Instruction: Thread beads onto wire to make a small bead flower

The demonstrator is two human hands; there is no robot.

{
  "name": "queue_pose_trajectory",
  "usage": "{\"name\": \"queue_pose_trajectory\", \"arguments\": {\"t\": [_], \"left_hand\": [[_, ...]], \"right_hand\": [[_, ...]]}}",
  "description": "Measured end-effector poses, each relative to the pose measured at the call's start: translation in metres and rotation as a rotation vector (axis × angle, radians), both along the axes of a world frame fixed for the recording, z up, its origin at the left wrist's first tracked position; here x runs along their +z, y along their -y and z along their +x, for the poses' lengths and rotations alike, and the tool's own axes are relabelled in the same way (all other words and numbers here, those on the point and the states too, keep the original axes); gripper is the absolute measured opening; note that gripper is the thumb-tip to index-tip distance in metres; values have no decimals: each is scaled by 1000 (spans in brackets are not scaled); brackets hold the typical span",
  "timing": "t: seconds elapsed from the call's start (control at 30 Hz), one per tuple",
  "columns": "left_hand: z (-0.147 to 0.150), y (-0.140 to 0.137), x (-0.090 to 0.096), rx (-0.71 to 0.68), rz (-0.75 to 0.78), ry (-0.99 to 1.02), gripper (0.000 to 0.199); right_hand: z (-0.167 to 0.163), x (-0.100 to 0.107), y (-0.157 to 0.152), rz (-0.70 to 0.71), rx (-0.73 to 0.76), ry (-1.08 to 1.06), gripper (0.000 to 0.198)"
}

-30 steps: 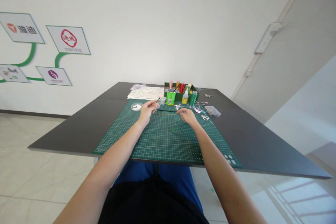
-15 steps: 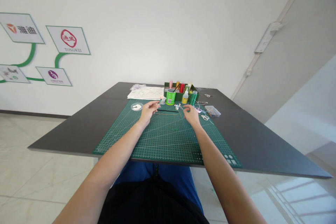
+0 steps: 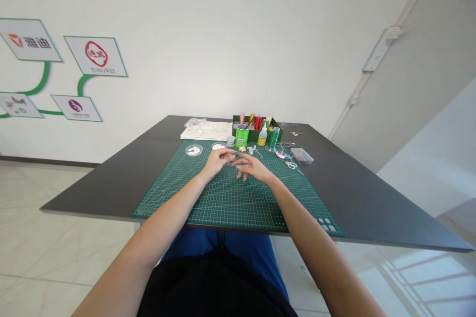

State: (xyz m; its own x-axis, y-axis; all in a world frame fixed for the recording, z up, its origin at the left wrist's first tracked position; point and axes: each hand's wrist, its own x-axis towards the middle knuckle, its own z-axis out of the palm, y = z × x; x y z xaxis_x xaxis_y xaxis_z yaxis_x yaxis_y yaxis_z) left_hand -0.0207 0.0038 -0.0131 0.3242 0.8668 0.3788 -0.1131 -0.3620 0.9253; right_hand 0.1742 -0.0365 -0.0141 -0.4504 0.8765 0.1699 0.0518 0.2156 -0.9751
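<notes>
My left hand (image 3: 218, 160) is closed in a pinch on a small flower with a thin green stem; its pale orange head (image 3: 243, 148) points to the right. My right hand (image 3: 253, 166) meets it at the fingertips, index finger and thumb drawn together by the stem, the other fingers hanging loosely below. Whatever lies between the right fingertips is too small to make out. Both hands are over the green cutting mat (image 3: 230, 203). Just behind them lie a small pale blue-white flower piece (image 3: 251, 150) and a shallow dish (image 3: 218, 146), partly covered by my left hand.
A green can (image 3: 242, 136), a glue bottle (image 3: 262, 136) and a green thread spool (image 3: 274, 137) stand before a green box (image 3: 254, 134) of spools. Scissors (image 3: 290, 165) and a clear plastic case (image 3: 302, 155) lie right. A round dish (image 3: 194, 150) and white cloth (image 3: 206, 131) are left.
My right hand has moved left and my left hand slightly right and nearer, so their fingertips now meet. The flower has tipped over from upright to pointing right.
</notes>
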Motion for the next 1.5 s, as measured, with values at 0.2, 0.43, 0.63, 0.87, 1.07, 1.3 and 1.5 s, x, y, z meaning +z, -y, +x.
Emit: {"name": "queue_pose_trajectory", "arguments": {"t": [0.2,0.43,0.63,0.87,1.07,1.3,1.5], "left_hand": [[-1,-1,-1,20,-21,-1,37],[-1,-3,-3,39,-40,24,38],[-1,-3,-2,64,-92,82,38],[-6,-6,0,118,-103,152,39],[-10,-8,3,178,-137,214,43],[-11,-10,3,213,-148,247,42],[-12,-10,4,238,-165,282,42]], "right_hand": [[5,4,-1,52,-90,60,55],[10,6,-3,113,-162,69,43],[11,8,-2,120,-237,80,38],[18,11,-6,131,-336,124,33],[25,10,-9,144,-472,247,22],[31,10,-9,213,-782,685,12],[37,11,-11,151,-902,774,13]]}}
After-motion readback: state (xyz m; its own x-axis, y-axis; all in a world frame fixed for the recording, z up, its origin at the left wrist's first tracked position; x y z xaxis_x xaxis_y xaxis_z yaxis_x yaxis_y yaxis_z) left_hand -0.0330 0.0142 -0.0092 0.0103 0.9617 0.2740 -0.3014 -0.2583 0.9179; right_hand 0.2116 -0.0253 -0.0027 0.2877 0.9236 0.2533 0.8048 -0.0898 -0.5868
